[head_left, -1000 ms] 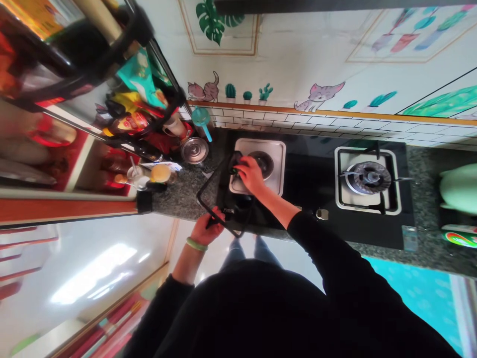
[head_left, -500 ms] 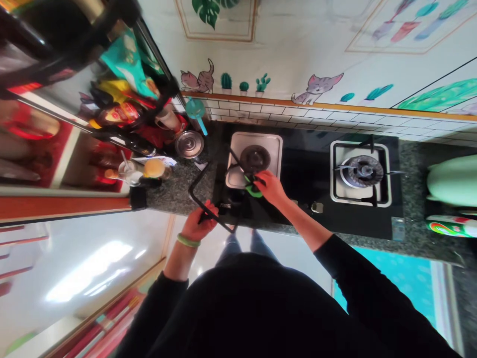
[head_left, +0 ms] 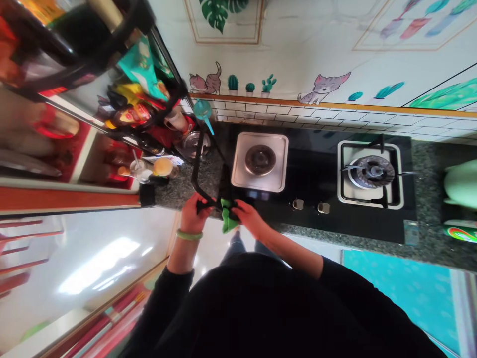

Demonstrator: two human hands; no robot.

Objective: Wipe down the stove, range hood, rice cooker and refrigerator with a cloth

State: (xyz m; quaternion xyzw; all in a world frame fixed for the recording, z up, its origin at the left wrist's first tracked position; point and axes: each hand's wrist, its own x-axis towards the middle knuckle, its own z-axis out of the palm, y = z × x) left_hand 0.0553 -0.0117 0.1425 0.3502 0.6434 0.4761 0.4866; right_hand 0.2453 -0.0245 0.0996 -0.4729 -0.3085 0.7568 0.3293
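Note:
My left hand [head_left: 196,211] is closed on a black pot stand [head_left: 195,171], the metal grate of a gas burner, lifted off the stove near the counter's front edge. A green cloth [head_left: 226,219] is gripped in my right hand [head_left: 250,216], pressed against the right side of the stand. Behind my hands lies the left burner [head_left: 260,159] on its square steel plate [head_left: 240,180], with no stand over it. On the right, the other burner [head_left: 368,171] has its black stand in place. Part of the stand is hidden by the cloth and my fingers.
A rack with bottles and packets [head_left: 134,114] stands at the left. Beside it are a metal lid [head_left: 196,144], a jar with a yellow top [head_left: 163,167] and a blue funnel [head_left: 203,110]. Two knobs [head_left: 323,208] sit on the black stove top. A green-and-white packet [head_left: 462,231] lies at the right.
My right hand and the cloth have moved left and nearer my body, from over the left burner to the stand. The stand has turned and the burner plate now shows whole.

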